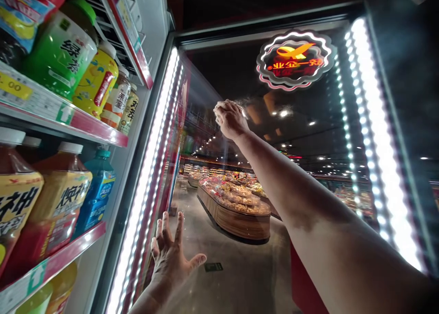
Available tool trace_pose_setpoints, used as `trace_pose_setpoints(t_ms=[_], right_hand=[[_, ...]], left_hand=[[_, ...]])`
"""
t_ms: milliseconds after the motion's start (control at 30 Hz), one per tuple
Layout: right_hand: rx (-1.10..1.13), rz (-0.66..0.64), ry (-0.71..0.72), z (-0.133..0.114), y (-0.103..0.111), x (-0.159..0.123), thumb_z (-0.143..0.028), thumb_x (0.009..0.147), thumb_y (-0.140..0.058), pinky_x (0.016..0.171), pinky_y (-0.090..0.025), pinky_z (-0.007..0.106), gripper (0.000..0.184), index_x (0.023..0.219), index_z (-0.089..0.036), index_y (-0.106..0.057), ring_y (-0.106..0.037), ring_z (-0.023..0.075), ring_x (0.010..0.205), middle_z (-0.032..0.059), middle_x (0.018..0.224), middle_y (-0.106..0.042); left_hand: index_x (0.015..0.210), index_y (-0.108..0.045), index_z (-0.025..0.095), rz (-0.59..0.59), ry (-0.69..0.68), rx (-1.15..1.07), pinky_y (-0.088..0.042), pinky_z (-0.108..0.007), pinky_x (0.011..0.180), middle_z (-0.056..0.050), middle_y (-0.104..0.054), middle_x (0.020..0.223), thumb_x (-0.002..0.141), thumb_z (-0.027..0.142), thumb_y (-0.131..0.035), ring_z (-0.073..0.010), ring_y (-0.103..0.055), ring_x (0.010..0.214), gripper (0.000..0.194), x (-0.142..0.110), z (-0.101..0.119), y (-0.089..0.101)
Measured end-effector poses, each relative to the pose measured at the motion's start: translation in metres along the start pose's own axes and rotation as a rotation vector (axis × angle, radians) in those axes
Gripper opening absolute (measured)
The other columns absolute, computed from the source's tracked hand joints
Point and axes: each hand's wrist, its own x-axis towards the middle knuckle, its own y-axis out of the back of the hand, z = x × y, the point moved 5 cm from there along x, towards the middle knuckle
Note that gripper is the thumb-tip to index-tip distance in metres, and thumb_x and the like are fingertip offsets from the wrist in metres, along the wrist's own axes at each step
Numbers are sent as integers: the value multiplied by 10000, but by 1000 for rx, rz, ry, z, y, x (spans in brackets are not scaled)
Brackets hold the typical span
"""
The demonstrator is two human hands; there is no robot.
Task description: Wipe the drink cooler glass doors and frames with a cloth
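My right hand [233,121] is raised high against the glass door [212,85], its fingers closed over a pale, bunched cloth [218,108]. Most of the cloth is hidden under the fingers. Lower down on the left, my left hand [171,259] has its fingers spread and its palm toward the same glass, close to the lit left edge of the door. Nothing is in it. Above and to the right of the right hand, a glowing scalloped sign [295,60] shows on the door, its lettering mirrored.
Bright light strips [384,140] run down both sides of the door. To the left are cooler shelves [89,121] with bottled drinks, including a green tea bottle [63,48] and a blue bottle [99,186]. Through the glass stands a wooden display island [236,215] piled with packaged goods.
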Motion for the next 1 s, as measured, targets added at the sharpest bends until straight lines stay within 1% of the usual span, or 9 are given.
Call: trace_pose_setpoints(t_ms=[167, 267, 367, 533, 700, 800, 867, 933, 1000], right_hand=[[16, 100, -171, 3, -3, 8, -157, 920, -452, 1237, -182, 585, 436, 1341, -197, -556, -262, 334, 1497, 106, 1525, -466], [59, 85, -68, -13, -17, 12, -180, 926, -436, 1226, -179, 623, 440, 1352, -217, -534, -274, 329, 1495, 115, 1529, -461], [82, 63, 30, -21, -27, 19, -183, 933, -430, 1232, -214, 589, 435, 1357, -206, -525, -311, 322, 1480, 117, 1509, -485], [78, 123, -43, -19, -29, 34, -143, 944, -411, 1236, -217, 580, 409, 1337, -115, -521, -318, 347, 1475, 182, 1507, -465], [111, 64, 60, -36, -38, 33, -174, 982, -397, 1235, -257, 529, 327, 1255, -150, -576, -342, 319, 1464, 162, 1483, -479], [167, 59, 21, -27, -35, 37, -217, 987, -441, 1226, -242, 575, 265, 1194, -183, -604, -264, 347, 1500, 140, 1533, -414], [176, 46, -36, -19, -32, 42, -215, 985, -457, 1228, -216, 589, 254, 1187, -196, -610, -190, 357, 1527, 132, 1532, -408], [148, 8, -66, -16, -29, 45, -194, 987, -448, 1243, -180, 568, 281, 1223, -185, -599, -166, 346, 1537, 141, 1520, -421], [109, -39, -71, -18, -28, 45, -183, 990, -432, 1257, -153, 539, 325, 1284, -157, -567, -173, 332, 1538, 161, 1532, -406]], left_hand=[[1608, -36, 319, 15, 17, 4, -252, -724, 1113, -166, -92, 1675, 687, 609, -740, -491, -94, 1511, 1195, 1, -3, -5], [1609, -59, 317, 8, 30, -3, -239, -735, 1112, -171, -112, 1673, 691, 631, -730, -499, -91, 1510, 1179, 0, -3, -3], [1610, -66, 306, -18, 46, -23, -255, -736, 1101, -186, -103, 1674, 679, 632, -742, -504, -105, 1509, 1195, -1, -2, -2], [1603, -164, 282, -15, 45, -11, -204, -700, 1148, -172, -62, 1685, 669, 616, -757, -467, -80, 1529, 1156, -3, -4, -5], [1556, -331, 301, 42, -1, -27, -328, -662, 1112, -160, -155, 1656, 677, 629, -752, -459, -217, 1485, 1029, 1, -18, 4], [1502, -428, 272, 154, -93, -67, -376, -550, 1134, -147, -321, 1551, 715, 551, -751, -388, -350, 1416, 895, 21, -28, 23], [1463, -470, 225, 235, -91, -91, -420, -512, 1105, -153, -392, 1463, 727, 560, -736, -357, -428, 1339, 851, 42, -38, 40], [1475, -441, 212, 282, -77, -73, -408, -530, 1107, -161, -382, 1459, 747, 608, -701, -361, -417, 1347, 869, 68, -44, 56], [1518, -372, 219, 291, -164, -46, -359, -575, 1132, -174, -318, 1525, 666, 657, -754, -407, -379, 1380, 1031, 95, -42, 71]])
